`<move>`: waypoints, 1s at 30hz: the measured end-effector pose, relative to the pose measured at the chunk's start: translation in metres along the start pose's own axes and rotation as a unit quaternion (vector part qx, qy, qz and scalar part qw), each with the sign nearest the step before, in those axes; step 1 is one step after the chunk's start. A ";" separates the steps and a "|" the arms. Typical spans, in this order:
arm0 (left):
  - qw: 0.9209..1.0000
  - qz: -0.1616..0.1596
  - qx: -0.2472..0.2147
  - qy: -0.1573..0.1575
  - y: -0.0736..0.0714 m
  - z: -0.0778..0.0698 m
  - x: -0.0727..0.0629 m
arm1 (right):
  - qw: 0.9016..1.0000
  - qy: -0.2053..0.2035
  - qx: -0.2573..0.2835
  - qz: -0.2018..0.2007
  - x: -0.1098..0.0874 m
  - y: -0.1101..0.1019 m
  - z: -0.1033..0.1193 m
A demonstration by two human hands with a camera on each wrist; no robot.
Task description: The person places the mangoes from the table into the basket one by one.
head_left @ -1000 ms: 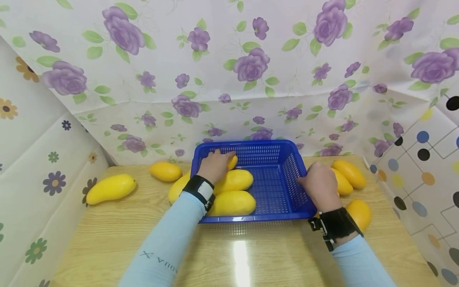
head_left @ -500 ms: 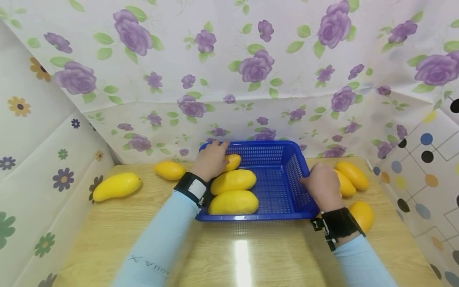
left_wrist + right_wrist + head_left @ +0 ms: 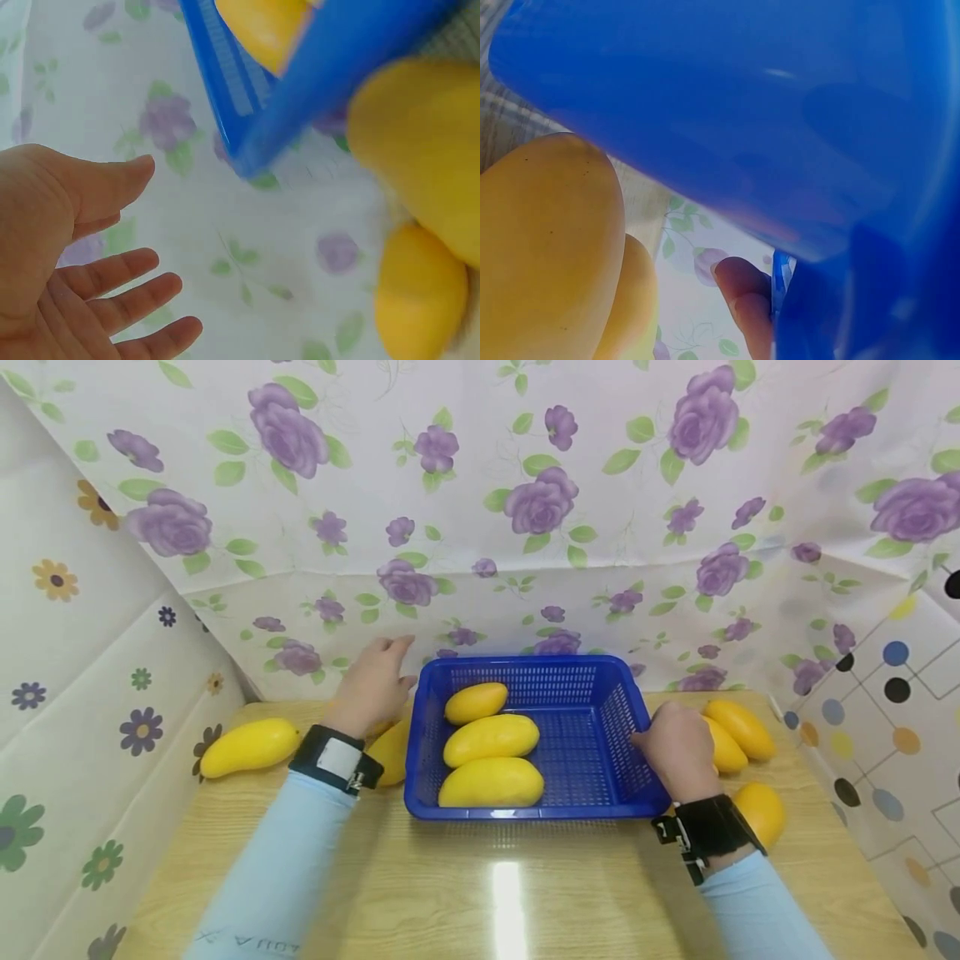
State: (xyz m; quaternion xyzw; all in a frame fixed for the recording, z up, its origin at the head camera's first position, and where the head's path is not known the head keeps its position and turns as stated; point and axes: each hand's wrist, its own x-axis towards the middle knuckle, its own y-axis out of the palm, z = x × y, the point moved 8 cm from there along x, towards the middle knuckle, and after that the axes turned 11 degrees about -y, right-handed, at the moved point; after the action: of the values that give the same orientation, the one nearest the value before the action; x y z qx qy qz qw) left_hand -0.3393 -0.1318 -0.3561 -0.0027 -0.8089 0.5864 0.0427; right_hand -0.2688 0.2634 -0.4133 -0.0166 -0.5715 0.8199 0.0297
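In the head view a blue plastic basket (image 3: pixel 570 760) stands mid-table, with three yellow mangoes (image 3: pixel 491 737) lying side by side in its left half. My left hand (image 3: pixel 371 687) is raised left of the basket, fingers spread and holding nothing. Below it lies a mango (image 3: pixel 392 756) against the basket's left side; another mango (image 3: pixel 421 292), mostly hidden by the hand in the head view, shows in the left wrist view. My right hand (image 3: pixel 678 750) grips the basket's right rim; a fingertip (image 3: pixel 742 285) shows by the rim in the right wrist view.
A long mango (image 3: pixel 251 747) lies at the table's far left. Right of the basket are several more, among them a mango (image 3: pixel 738 729) at the back and one (image 3: pixel 759 814) near my right wrist. A flowered sheet (image 3: pixel 480 527) hangs behind the table.
My left hand has let go of a mango at the basket's back left, then lifted out leftward over the rim. The right hand keeps its grip on the basket.
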 end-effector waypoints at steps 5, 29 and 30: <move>1.000 0.004 0.001 -0.029 -0.001 0.039 -0.005 | 1.000 -0.001 0.004 0.003 0.001 0.001 0.000; 0.981 0.024 0.006 -0.192 0.003 0.208 -0.056 | 1.000 0.007 0.003 0.005 0.000 0.000 -0.001; 0.980 0.026 0.002 -0.198 0.005 0.213 -0.057 | 1.000 0.007 0.004 0.004 0.001 0.001 -0.001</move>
State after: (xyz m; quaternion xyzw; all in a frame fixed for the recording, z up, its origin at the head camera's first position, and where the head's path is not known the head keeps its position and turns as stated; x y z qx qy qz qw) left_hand -0.2978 -0.3351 -0.4300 0.0928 -0.7996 0.5781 -0.1334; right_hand -0.2693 0.2641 -0.4141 -0.0246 -0.5683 0.8219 0.0303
